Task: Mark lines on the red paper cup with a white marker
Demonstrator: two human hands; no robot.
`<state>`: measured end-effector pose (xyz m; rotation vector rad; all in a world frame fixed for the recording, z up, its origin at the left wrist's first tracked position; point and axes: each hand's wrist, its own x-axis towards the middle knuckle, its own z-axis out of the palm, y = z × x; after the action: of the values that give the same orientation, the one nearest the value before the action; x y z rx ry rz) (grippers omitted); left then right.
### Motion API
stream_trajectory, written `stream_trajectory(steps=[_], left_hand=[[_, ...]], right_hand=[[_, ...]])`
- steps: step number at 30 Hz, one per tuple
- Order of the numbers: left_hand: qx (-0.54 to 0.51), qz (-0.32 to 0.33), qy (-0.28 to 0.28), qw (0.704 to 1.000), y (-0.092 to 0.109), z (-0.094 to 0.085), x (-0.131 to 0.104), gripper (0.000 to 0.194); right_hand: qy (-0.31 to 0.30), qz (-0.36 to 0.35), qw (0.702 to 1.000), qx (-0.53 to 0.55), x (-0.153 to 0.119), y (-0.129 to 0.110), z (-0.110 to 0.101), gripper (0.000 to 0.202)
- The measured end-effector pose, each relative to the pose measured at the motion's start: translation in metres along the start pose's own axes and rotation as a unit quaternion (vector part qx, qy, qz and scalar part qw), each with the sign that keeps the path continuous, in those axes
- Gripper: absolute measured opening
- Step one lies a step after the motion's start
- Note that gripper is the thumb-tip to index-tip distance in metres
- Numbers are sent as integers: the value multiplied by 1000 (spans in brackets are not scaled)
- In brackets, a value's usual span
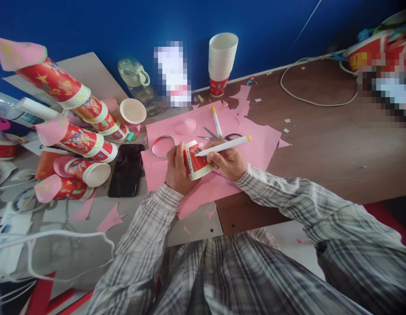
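My left hand (177, 171) is closed around a red printed paper cup (197, 161), which lies tilted over the pink paper (255, 151). A white marker (227, 145) with a yellow end is gripped in my right hand (229, 162), its tip at the cup's printed side. Behind my hands, scissors (208, 134) lie on the paper, partly hidden by my right hand. Another yellow-capped marker (216, 121) rests beside them. To the left are a roll of tape (163, 146) and a small pink paper cone (185, 126).
Cup rockets with pink cone tops (75, 138) crowd the left side, near a black phone (126, 170). At the back stand a water bottle (137, 85), an open cup (133, 111) and a cup stack (222, 61). A white cable (317, 104) loops at right.
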<state>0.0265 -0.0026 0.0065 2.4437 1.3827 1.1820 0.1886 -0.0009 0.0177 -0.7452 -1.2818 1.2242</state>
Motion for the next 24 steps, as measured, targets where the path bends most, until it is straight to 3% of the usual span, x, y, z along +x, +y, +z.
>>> stream_trajectory(steps=[8,24], left_hand=[[-5,-2,4,1000,0,1,0,82],[-10,-11,-4,1000,0,1,-1,87]], right_hand=[[-8,26,1000,10,0,-2,0,23],[2,10,1000,8,-4,-4,-1,16]])
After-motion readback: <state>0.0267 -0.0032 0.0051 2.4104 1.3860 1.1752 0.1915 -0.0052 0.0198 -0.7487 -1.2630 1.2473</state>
